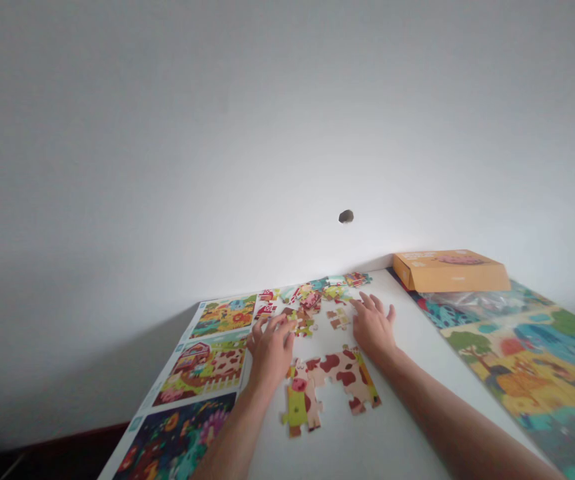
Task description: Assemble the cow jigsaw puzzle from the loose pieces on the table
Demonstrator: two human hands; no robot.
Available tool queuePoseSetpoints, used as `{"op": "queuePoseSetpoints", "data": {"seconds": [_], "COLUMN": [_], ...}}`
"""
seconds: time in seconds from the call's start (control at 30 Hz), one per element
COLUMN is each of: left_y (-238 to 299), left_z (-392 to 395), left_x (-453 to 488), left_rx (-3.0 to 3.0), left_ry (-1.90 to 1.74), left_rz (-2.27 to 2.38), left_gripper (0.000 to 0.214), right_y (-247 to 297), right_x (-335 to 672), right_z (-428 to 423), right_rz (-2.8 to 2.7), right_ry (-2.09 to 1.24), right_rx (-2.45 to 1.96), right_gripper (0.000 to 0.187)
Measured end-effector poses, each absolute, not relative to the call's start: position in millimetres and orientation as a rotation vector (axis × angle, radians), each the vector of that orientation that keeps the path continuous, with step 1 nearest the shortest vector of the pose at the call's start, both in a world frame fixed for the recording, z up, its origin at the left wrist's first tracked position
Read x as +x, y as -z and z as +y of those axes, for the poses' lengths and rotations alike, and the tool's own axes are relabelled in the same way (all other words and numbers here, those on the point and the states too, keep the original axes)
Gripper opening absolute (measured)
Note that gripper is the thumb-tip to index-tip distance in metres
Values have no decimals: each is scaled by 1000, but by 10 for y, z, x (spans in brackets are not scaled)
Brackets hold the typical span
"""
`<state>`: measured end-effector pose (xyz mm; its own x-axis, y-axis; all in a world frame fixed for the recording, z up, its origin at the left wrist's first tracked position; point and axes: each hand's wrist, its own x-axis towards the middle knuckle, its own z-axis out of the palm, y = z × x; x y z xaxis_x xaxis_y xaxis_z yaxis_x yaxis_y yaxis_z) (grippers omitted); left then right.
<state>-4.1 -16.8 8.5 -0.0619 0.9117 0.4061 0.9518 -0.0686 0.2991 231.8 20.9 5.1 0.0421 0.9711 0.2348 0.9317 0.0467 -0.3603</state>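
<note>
A partly joined cow jigsaw [340, 373] lies on the white table between my forearms, with a gap in its lower middle. My left hand [271, 347] is above and left of it, fingers spread and reaching over loose puzzle pieces [307, 323]; whether the fingertips touch them I cannot tell. On the other side, my right hand [373, 325] rests with fingers apart, nearest to a small brown-and-cream puzzle piece group [338, 319]. More loose pieces [312, 297] are heaped beyond both hands.
A sheet of printed pictures [207, 367] runs along the left. At the right, a yellow box [452, 270] stands behind a clear plastic bag [487, 303] and a finished-looking animal puzzle [537, 373]. A white wall [287, 167] with a hole [346, 217] borders the table's far edge.
</note>
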Motion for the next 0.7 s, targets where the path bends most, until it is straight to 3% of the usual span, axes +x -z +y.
{"op": "queuePoseSetpoints", "data": {"seconds": [0.27,0.57,0.7], "left_y": [-22,-49,-55], "left_z": [-147,-146,-163], "left_x": [-79,-85,-82], "left_rx": [-2286,-2388,-2389], "left_ry": [780,781,790], "left_rz": [-1908,-1841,-1854], "left_gripper": [29,32,33], "right_y": [-96,-107,-110], "right_x": [2303,2281,2237], "right_z": [216,327,539], "right_rz": [-2224,-2170,-2105], "right_ry": [-410,-327,-225], "right_rx": [-1663,-1596,-1623], "right_gripper": [52,41,52]}}
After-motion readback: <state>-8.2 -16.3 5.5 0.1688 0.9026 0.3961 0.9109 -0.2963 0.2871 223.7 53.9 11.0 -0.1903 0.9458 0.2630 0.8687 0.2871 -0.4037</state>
